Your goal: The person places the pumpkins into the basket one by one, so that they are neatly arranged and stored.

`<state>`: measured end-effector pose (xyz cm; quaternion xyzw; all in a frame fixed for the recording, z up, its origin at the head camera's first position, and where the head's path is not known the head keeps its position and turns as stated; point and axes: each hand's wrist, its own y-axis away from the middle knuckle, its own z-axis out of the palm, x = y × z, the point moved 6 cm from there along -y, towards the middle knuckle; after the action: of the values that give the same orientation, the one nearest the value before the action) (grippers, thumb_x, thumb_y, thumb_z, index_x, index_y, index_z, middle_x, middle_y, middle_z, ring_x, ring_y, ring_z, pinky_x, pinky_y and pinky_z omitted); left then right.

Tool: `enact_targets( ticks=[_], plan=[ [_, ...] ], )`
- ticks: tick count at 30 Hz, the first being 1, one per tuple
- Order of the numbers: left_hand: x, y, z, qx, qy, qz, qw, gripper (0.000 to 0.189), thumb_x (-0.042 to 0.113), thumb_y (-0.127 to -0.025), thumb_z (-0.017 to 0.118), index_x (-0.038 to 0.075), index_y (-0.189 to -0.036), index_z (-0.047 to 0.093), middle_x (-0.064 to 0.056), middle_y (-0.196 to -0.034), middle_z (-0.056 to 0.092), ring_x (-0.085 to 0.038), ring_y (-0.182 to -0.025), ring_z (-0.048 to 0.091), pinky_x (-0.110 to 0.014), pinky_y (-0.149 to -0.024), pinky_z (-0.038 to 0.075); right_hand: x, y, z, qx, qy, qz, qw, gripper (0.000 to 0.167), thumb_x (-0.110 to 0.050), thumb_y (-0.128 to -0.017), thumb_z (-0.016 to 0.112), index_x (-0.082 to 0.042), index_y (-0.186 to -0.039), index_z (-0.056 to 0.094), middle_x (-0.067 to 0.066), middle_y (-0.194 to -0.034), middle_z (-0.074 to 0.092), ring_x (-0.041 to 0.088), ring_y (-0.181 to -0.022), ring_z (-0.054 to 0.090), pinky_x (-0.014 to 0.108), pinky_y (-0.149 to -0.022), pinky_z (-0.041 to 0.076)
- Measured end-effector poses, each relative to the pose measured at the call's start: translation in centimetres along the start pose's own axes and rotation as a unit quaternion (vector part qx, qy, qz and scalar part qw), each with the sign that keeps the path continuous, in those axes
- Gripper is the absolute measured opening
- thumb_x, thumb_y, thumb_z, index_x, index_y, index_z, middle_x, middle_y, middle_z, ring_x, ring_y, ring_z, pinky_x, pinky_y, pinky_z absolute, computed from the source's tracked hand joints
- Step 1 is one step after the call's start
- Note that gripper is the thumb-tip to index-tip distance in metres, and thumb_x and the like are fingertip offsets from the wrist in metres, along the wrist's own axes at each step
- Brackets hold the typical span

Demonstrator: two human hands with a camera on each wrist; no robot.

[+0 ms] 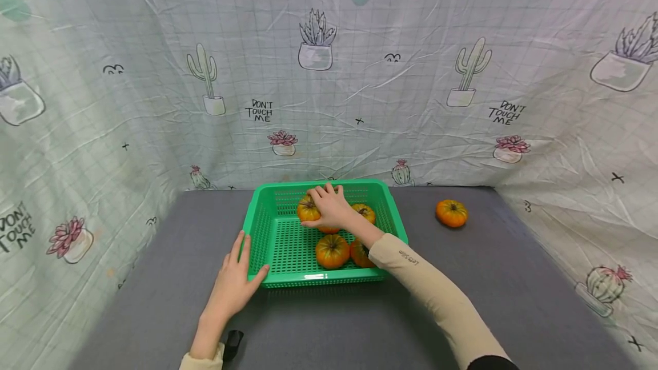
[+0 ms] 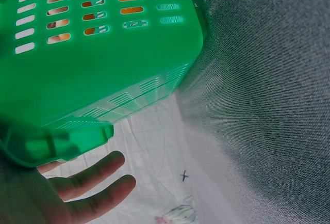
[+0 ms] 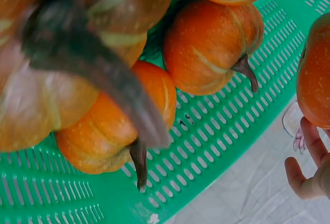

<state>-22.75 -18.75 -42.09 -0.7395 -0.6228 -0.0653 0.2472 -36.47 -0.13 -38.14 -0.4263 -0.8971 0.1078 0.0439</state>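
Note:
A green plastic basket (image 1: 293, 280) with slotted walls holds several small orange pumpkins, among them a front one (image 1: 332, 252). My right hand (image 1: 331, 208) reaches into it from the right and grips a pumpkin (image 1: 307, 209) over the back half. In the right wrist view that pumpkin (image 3: 315, 74) is cut off by the right edge, with fingertips against its underside. My left hand (image 1: 233, 281) lies at the basket's left rim, fingers extended. The left wrist view has this hand (image 2: 67, 193) under the rim, two fingers spread out straight.
One more pumpkin (image 1: 452, 213) sits on the grey table (image 1: 329, 330) to the right of the basket. A printed cloth (image 1: 360, 90) hangs behind and at both sides. Beside the left wrist lies a black strap-like piece (image 1: 233, 345).

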Motion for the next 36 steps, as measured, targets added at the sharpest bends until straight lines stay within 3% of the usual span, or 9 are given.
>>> enact_targets(
  ticks=[16, 25, 36],
  plan=[
    [0.1, -0.1, -0.1, -0.003, 0.001, -0.002, 1.0, 0.079, 0.042, -0.086, 0.054, -0.004, -0.14, 0.02, -0.02, -0.148, 0.012, -0.044, -0.114, 0.039, -0.057, -0.08, 0.038, -1.2, -2.0, 2.0, -0.058, 0.015, -0.005, 0.9982, 0.077, -0.059, -0.075, 0.057, -0.013, -0.134, 0.037, 0.003, -0.131, 0.043, 0.023, -0.106, 0.035, 0.043, -0.08, 0.026],
    [-0.2, 0.0, 0.0, -0.003, -0.005, -0.002, 1.0, 0.08, 0.045, -0.086, 0.052, -0.003, -0.141, 0.02, -0.02, -0.148, 0.013, -0.046, -0.113, 0.04, -0.057, -0.079, 0.039, -2.1, -2.8, 2.9, -0.079, 0.024, -0.002, 0.9966, 0.075, -0.061, -0.075, 0.056, -0.016, -0.132, 0.039, 0.001, -0.13, 0.043, 0.021, -0.11, 0.035, 0.044, -0.083, 0.027],
    [0.1, -0.1, -0.1, -0.003, 0.001, 0.0, 1.0, 0.078, 0.039, -0.085, 0.055, -0.003, -0.141, 0.019, -0.021, -0.147, 0.013, -0.047, -0.115, 0.038, -0.059, -0.08, 0.038, -2.0, -3.1, 3.6, -0.104, 0.023, 0.016, 0.9942, 0.076, -0.06, -0.074, 0.058, -0.017, -0.134, 0.038, 0.001, -0.132, 0.042, 0.022, -0.114, 0.033, 0.048, -0.088, 0.028]
  ],
)
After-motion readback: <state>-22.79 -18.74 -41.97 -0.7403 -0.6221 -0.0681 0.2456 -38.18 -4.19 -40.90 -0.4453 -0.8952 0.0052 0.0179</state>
